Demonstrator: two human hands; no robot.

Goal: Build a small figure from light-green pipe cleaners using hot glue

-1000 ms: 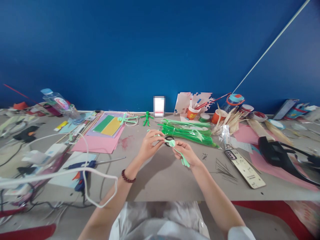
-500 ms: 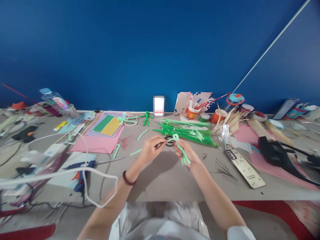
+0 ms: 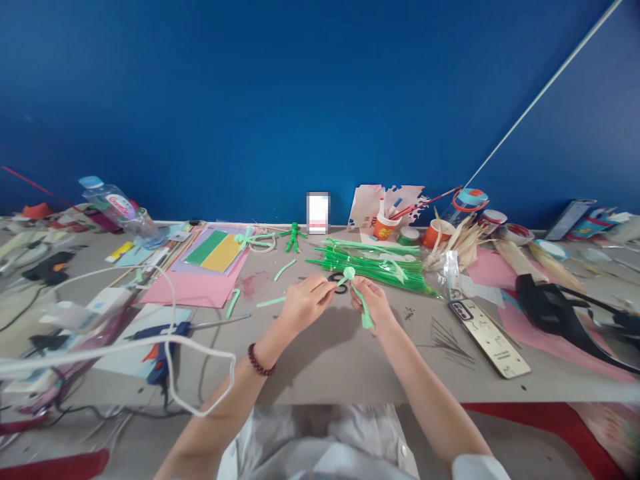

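Observation:
Between my hands is a light green pipe cleaner figure with a rounded, coiled top and strands hanging below it. My left hand pinches a strand that comes off the left of the coil. Lower down, my right hand is closed around the hanging strands. Just behind the figure, the black handles of scissors show on the table, partly hidden. Cut light green pieces lie left of my hands. A darker green pipe cleaner figure stands at the back.
Bundled green pipe cleaners lie behind my hands. A phone and thin dark wires are to the right. On the left are a blue glue gun, a looping white cable, coloured sheets and a bottle.
The coiled top has turned, so its ring opening no longer shows. The hanging strands now sit closer together. My left hand has shifted slightly right and down, still pinching the strand.

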